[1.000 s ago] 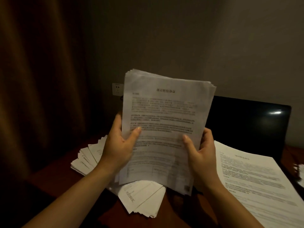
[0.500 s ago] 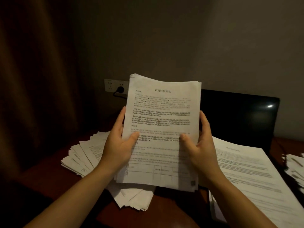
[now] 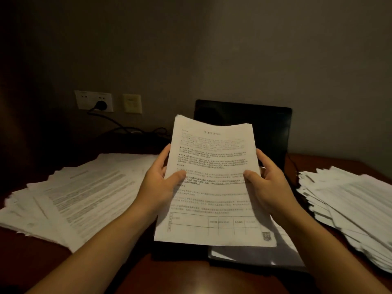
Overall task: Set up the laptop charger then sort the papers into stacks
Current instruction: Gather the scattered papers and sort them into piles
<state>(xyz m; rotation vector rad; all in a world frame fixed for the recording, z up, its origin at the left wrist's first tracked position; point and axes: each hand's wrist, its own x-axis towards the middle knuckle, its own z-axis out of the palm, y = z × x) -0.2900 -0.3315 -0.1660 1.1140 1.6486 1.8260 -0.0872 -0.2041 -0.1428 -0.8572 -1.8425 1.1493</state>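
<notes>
The left hand (image 3: pixel 156 187) grips the left edge of a sheaf (image 3: pixel 212 166) of printed papers and the right hand (image 3: pixel 271 187) grips its right edge. Both thumbs press on the front sheet, with the fingers behind. The sheaf is held up and tilted above the near middle of the counter (image 3: pixel 169 274).

Under it a loose sheet (image 3: pixel 282 236) lies on a dark flat base, probably the keyboard of the laptop (image 3: pixel 265 128), which stands at the back edge with its screen dark. A left pile (image 3: pixel 74 194) is fanned out toward the left edge and a right pile (image 3: pixel 350 211) toward the right edge. A plug (image 3: pixel 101 105) sits in the wall socket (image 3: pixel 93 100), and its cable (image 3: pixel 118 124) trails to the back edge.

The risks, as I judge them:
- The sheaf is held only at its sides, so inner sheets could slip out and mix into a pile.
- Both piles are ragged and could slide off the counter if nudged.

Count: two hands, one held sheaf, two piles, one laptop, one plug.
</notes>
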